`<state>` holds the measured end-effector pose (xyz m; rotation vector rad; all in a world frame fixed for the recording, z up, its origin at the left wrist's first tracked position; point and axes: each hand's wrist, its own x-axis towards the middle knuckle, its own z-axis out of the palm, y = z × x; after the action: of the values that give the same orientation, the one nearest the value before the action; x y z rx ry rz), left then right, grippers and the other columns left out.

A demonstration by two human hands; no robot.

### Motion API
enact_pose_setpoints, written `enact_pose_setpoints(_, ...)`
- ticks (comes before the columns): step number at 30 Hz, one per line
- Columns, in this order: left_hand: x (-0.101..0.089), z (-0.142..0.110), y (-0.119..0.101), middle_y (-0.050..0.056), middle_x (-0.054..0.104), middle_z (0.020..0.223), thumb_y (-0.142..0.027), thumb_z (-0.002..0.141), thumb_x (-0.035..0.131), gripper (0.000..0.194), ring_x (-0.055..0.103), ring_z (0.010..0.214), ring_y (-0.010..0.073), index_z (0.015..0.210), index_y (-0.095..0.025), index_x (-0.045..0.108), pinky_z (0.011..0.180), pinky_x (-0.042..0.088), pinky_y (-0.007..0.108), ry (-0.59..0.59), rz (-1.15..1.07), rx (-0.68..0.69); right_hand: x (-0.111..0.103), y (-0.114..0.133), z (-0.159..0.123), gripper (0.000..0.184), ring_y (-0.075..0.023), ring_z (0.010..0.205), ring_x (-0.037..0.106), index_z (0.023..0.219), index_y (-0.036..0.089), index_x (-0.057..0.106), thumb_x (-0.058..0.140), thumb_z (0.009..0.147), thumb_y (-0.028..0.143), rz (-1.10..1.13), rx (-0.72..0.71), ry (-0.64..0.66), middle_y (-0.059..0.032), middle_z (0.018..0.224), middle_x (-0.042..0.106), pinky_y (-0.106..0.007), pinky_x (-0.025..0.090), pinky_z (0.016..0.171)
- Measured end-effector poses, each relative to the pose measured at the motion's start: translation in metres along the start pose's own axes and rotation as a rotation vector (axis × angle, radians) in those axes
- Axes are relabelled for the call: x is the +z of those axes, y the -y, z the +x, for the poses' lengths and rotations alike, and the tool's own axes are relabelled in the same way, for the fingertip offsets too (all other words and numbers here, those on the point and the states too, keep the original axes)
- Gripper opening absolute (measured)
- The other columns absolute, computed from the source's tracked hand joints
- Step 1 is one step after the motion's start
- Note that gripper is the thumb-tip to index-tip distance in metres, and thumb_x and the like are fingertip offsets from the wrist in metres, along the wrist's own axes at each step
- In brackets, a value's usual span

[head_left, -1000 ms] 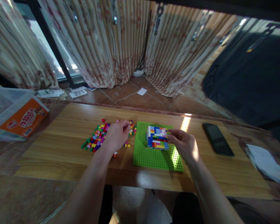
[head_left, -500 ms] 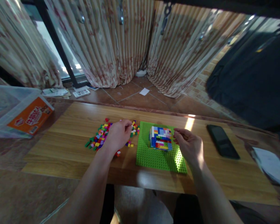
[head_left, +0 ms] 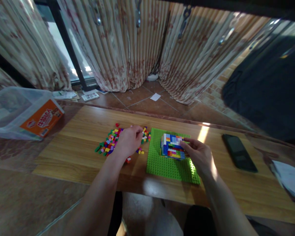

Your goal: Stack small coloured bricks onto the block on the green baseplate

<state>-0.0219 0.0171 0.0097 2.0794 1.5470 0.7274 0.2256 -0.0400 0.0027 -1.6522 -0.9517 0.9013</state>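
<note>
A green baseplate [head_left: 167, 167] lies on the wooden table [head_left: 73, 147]. A multicoloured block of small bricks [head_left: 172, 146] stands on its far half. My right hand [head_left: 199, 154] rests on the plate beside that block, fingers curled and touching its right side. To the left lies a pile of several loose coloured bricks [head_left: 110, 142]. My left hand [head_left: 129, 141] hovers over the pile's right end, its fingertips pinched together at the bricks; what they hold is too small to make out.
A black phone [head_left: 239, 152] lies on the table to the right, with white paper [head_left: 288, 178] beyond it. A clear plastic box with an orange label [head_left: 27, 114] sits at the left. Curtains hang behind, over a tiled floor.
The view has shifted slightly, so everything sits a little further right. My right hand has moved closer against the block's right side. My left hand stays over the pile.
</note>
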Motion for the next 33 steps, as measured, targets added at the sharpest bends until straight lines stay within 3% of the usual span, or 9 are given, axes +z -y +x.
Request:
enact_pose_setpoints(5, -0.001, -0.001, -0.002, 0.009, 0.074, 0.088, -0.018, 0.087, 0.050, 0.020, 0.068, 0.080, 0.0206, 0.092, -0.015, 0.069, 0.073, 0.047, 0.030, 0.024, 0.019, -0.002, -0.004, -0.005, 0.001, 0.047, -0.0192, 0.058, 0.069, 0.096, 0.011, 0.072, 0.077, 0.065, 0.046, -0.055, -0.051, -0.011, -0.0089, 0.071, 0.075, -0.029, 0.055, 0.051)
enact_pose_setpoints(11, -0.004, -0.002, 0.001, 0.007, 0.074, 0.087, -0.020, 0.088, 0.050, 0.020, 0.067, 0.078, 0.0188, 0.092, -0.016, 0.069, 0.071, 0.047, 0.029, 0.020, 0.052, -0.027, 0.003, 0.006, -0.016, 0.030, -0.0186, 0.064, 0.068, 0.096, 0.017, 0.073, 0.065, 0.081, 0.042, -0.348, -0.395, -0.254, -0.0063, 0.075, 0.074, -0.031, 0.054, 0.059)
enact_pose_setpoints(14, -0.005, -0.001, 0.004, 0.008, 0.074, 0.087, -0.022, 0.089, 0.050, 0.020, 0.067, 0.078, 0.0186, 0.091, -0.016, 0.069, 0.072, 0.047, 0.028, 0.007, 0.058, -0.038, 0.026, 0.011, -0.037, 0.018, -0.0168, 0.072, 0.068, 0.093, 0.020, 0.071, 0.061, 0.086, 0.033, -0.292, -0.609, -0.111, -0.0051, 0.086, 0.073, -0.030, 0.055, 0.067)
enact_pose_setpoints(17, -0.006, 0.000, 0.007, 0.007, 0.074, 0.087, -0.022, 0.089, 0.050, 0.020, 0.066, 0.079, 0.0182, 0.090, -0.016, 0.069, 0.073, 0.047, 0.028, -0.021, 0.065, -0.038, 0.054, 0.013, -0.054, 0.015, -0.0165, 0.077, 0.067, 0.097, 0.022, 0.070, 0.057, 0.089, 0.023, -0.448, -0.766, 0.186, -0.0041, 0.089, 0.072, -0.029, 0.054, 0.069)
enact_pose_setpoints(20, -0.011, 0.000, 0.009, 0.007, 0.074, 0.088, -0.020, 0.087, 0.051, 0.020, 0.066, 0.080, 0.0179, 0.091, -0.016, 0.070, 0.074, 0.047, 0.028, -0.053, 0.056, -0.054, 0.073, 0.013, -0.064, 0.016, -0.0177, 0.080, 0.066, 0.096, 0.020, 0.069, 0.055, 0.090, 0.019, -0.540, -0.847, 0.190, -0.0060, 0.090, 0.071, -0.030, 0.053, 0.071)
enact_pose_setpoints(25, -0.020, 0.000, 0.013, 0.007, 0.074, 0.088, -0.018, 0.086, 0.051, 0.020, 0.065, 0.079, 0.0174, 0.091, -0.016, 0.070, 0.073, 0.047, 0.027, -0.074, 0.047, -0.082, 0.085, 0.013, -0.066, 0.017, -0.0163, 0.081, 0.065, 0.099, 0.017, 0.068, 0.053, 0.091, 0.015, -0.535, -0.890, 0.160, -0.0073, 0.092, 0.069, -0.028, 0.053, 0.075)
enact_pose_setpoints(33, -0.027, -0.005, 0.016, 0.007, 0.074, 0.088, -0.022, 0.087, 0.052, 0.020, 0.065, 0.079, 0.0181, 0.093, -0.017, 0.071, 0.072, 0.048, 0.028, -0.099, 0.030, -0.113, 0.114, -0.003, -0.084, 0.015, -0.0198, 0.090, 0.063, 0.098, 0.019, 0.070, 0.056, 0.090, 0.019, -0.481, -0.926, 0.432, -0.0082, 0.097, 0.068, -0.032, 0.054, 0.079)
